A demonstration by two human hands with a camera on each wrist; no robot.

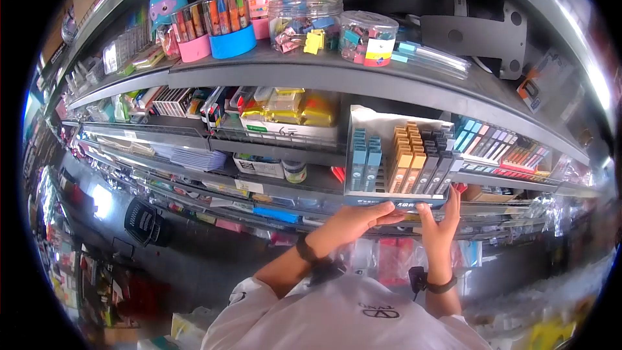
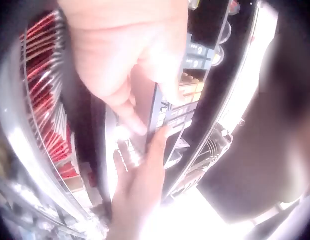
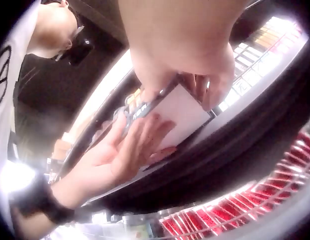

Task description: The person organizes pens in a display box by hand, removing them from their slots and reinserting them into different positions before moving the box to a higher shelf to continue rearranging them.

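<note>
A display box with a white back panel holds rows of blue, orange and dark grey small packs, upright, at the middle shelf in the head view. My left hand grips its lower front edge, thumb on the front and fingers beneath. At the box's right front corner, my right hand holds it with the thumb in front and fingers up the side. The right wrist view shows the box's pale underside between the left hand and right hand. Both hands also touch the box in the left wrist view.
Racks of coloured pens lie right of the box; a carton of yellow packs stands to its left. Above, the upper shelf's edge bears clear jars and pen cups. Lower shelves hold more goods. A dark basket is at far left below.
</note>
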